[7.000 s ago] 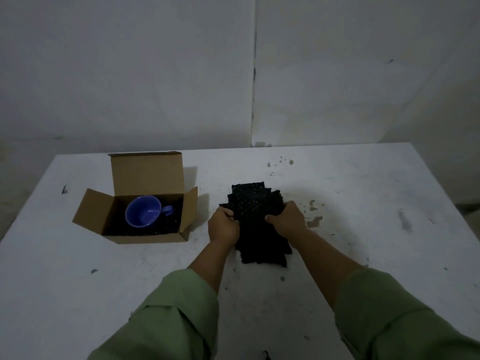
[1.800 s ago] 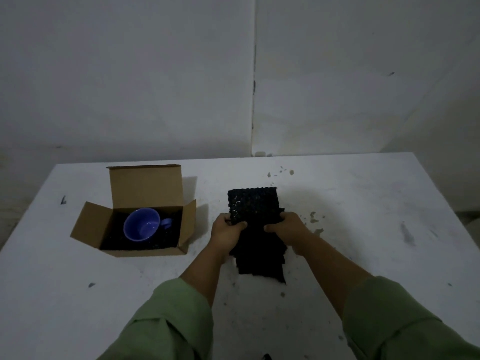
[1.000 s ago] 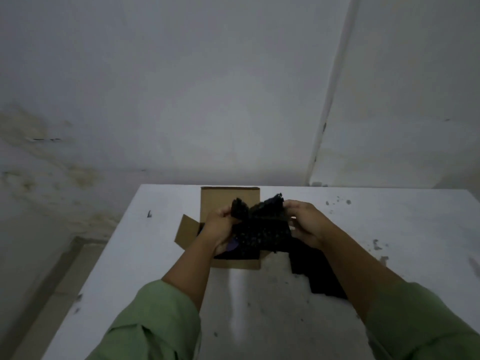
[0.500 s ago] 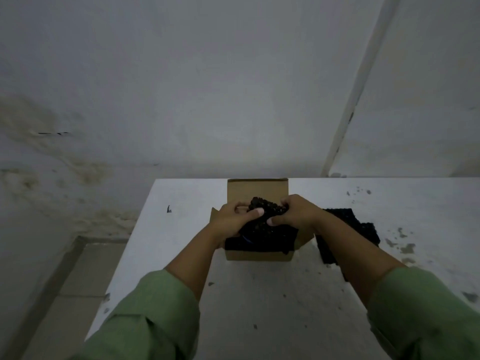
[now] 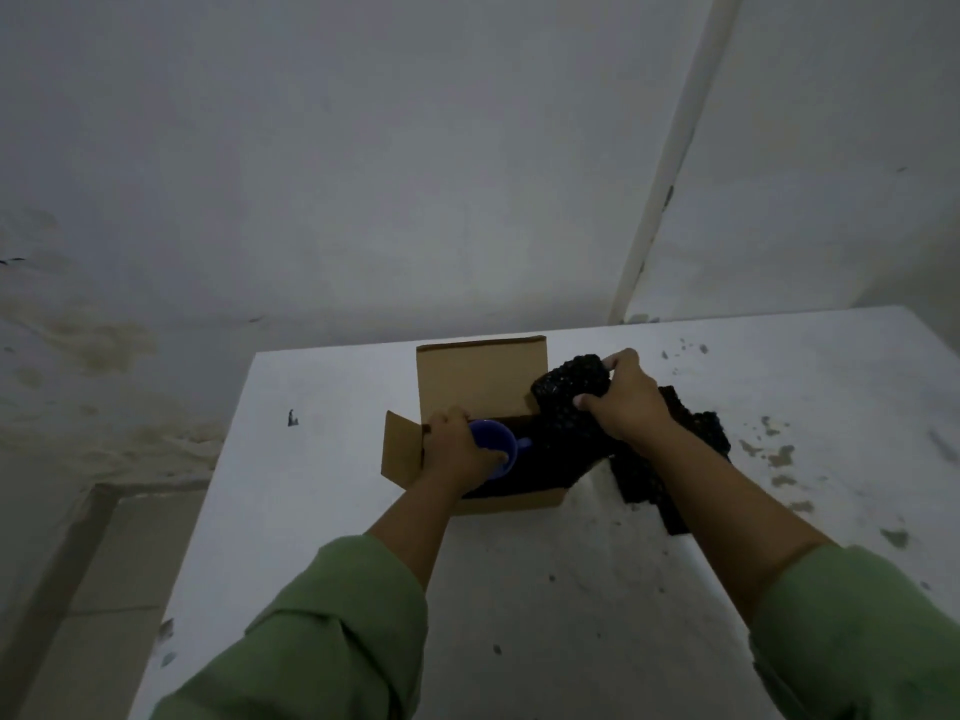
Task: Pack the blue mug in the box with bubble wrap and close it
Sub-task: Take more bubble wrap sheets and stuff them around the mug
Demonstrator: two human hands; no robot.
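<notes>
Both hands busy: left hand [image 5: 457, 452] curled around mug [image 5: 496, 449] inside box [image 5: 480, 379]; right hand [image 5: 626, 402] pinches wrap [image 5: 569, 392]. Mug's probably rigid, fragile; grip its body. Wrap's soft, light.

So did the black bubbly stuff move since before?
Yes. The bubble wrap went left from the bare table to the box, held in the right hand.

Left hand [image 5: 457, 452] curled downward; right hand [image 5: 628, 402] fingers [image 5: 615, 360] clenched.
</notes>
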